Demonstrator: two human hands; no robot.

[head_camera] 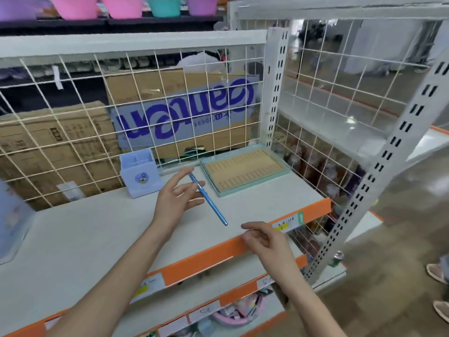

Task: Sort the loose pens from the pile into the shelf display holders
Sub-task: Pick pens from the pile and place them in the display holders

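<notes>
My left hand (178,199) holds a blue pen (213,207) above the white shelf (97,234), pinching it near its upper end; the pen slants down to the right. A light blue pen holder box (141,176) with compartments stands at the back of the shelf, left of that hand. To the right lies a flat teal tray (245,170) with a tan grooved insert. My right hand (266,240) hovers over the shelf's orange front edge with loosely curled fingers, holding nothing.
A white wire grid (145,113) backs the shelf, with cardboard boxes (182,110) behind it. A slotted upright post (369,181) stands at the right. Lower shelves (226,312) hold goods. A can (336,259) and someone's slippers (437,273) are at the far right.
</notes>
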